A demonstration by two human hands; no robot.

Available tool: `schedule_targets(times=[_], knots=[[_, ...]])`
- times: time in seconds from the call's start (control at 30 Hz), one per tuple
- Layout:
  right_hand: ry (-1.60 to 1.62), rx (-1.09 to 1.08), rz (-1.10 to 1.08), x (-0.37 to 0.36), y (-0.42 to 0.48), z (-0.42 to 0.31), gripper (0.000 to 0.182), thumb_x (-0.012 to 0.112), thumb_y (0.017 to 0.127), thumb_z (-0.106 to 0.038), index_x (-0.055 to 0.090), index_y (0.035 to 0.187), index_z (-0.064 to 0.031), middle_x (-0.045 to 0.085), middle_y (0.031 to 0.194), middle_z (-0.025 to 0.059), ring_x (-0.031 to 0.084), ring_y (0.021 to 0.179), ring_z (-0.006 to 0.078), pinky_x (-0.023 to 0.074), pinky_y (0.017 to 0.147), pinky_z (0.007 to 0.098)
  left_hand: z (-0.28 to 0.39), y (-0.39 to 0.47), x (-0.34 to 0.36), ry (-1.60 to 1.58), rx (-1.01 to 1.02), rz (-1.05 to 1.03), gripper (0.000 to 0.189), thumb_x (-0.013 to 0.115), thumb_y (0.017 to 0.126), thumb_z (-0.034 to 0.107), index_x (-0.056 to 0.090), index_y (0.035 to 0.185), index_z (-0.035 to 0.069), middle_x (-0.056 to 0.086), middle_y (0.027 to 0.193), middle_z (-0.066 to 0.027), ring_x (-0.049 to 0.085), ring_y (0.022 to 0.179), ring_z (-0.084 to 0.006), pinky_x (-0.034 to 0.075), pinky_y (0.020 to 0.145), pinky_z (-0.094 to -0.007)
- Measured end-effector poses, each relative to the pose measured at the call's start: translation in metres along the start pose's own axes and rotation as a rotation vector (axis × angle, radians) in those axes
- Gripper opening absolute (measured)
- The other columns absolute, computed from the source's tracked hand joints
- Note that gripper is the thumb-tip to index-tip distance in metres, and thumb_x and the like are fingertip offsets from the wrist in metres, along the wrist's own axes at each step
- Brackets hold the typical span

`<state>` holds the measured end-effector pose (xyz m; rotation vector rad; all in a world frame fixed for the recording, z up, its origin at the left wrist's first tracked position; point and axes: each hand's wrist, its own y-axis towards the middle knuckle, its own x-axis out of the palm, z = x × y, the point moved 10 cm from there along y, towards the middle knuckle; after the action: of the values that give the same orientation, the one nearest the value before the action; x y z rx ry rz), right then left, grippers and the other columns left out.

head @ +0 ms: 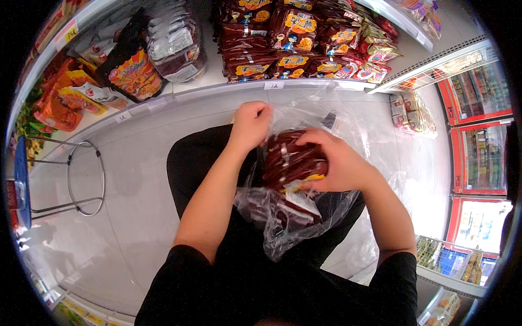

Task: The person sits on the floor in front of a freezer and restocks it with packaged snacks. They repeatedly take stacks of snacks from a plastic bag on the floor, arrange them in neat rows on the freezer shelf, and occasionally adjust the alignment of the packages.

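A clear plastic bag (281, 228) rests over my lap, its mouth spread wide. My left hand (253, 122) pinches the bag's rim on the left side. Inside the opening, my right hand (332, 161) is wrapped around a stack of dark red snack packets (291, 159), thumb and fingers at opposite sides. More dark packets (297, 210) lie lower in the bag, seen through the film. Straight ahead, matching dark red snack packets (291, 36) are piled in rows on the low shelf (195, 90).
Left on the shelf sit a black snack bag (132, 69), orange bags (57, 98) and clear packs of dark food (177, 45). A round stool (22, 181) lies sideways at left. Wrapped packs (412, 112) stand on the floor at right, near red-framed glass-door coolers (481, 155).
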<state>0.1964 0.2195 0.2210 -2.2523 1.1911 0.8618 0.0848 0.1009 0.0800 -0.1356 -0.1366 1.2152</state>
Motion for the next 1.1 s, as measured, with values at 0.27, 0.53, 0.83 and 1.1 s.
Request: schedule_targets(times=[0.27, 0.53, 0.83, 1.1], knots=[[1.264, -0.128, 0.299, -0.024, -0.015, 0.040, 0.112, 0.096, 0.059, -0.026, 0.034, 0.148, -0.0027, 0.054, 0.145, 0.0192, 0.056, 0.133, 0.0348, 0.0451, 0.114, 0.0485, -0.004, 0.001, 0.020, 0.209, 0.315, 0.017, 0.031, 0.065, 0.100, 0.019, 0.060, 0.082, -0.006, 0.062, 0.067, -0.0212, 0.066, 0.058, -0.0325, 0.050, 0.056, -0.0409], [0.897, 0.122, 0.712, -0.074, 0.059, 0.074, 0.062, 0.079, 0.087, -0.019, 0.046, 0.139, -0.0028, 0.065, 0.127, 0.0124, 0.067, 0.114, 0.0228, 0.0566, 0.098, 0.0388, 0.012, -0.012, 0.012, 0.175, 0.306, 0.076, 0.017, 0.065, 0.091, 0.014, 0.069, 0.092, -0.003, 0.070, 0.088, -0.0252, 0.067, 0.091, -0.0474, 0.054, 0.077, -0.0490], [0.719, -0.141, 0.737, -0.127, 0.209, 0.092, 0.073, 0.084, 0.083, -0.006, 0.041, 0.142, -0.0015, 0.064, 0.128, 0.0136, 0.067, 0.114, 0.0223, 0.0570, 0.098, 0.0365, 0.028, -0.026, 0.010, 0.527, 0.284, 0.059, 0.019, 0.066, 0.095, 0.016, 0.066, 0.088, -0.002, 0.068, 0.086, -0.0219, 0.065, 0.075, -0.0434, 0.052, 0.067, -0.0484], [0.539, -0.158, 0.787, -0.131, 0.256, 0.119, 0.104, 0.096, 0.070, -0.019, 0.034, 0.150, 0.0062, 0.061, 0.134, 0.0205, 0.062, 0.121, 0.0256, 0.0505, 0.106, 0.0368, 0.087, -0.011, -0.067, 0.379, 0.382, 0.380, 0.020, 0.073, 0.093, 0.017, 0.064, 0.102, 0.002, 0.069, 0.092, -0.0107, 0.069, 0.086, -0.0241, 0.055, 0.072, -0.0360]])
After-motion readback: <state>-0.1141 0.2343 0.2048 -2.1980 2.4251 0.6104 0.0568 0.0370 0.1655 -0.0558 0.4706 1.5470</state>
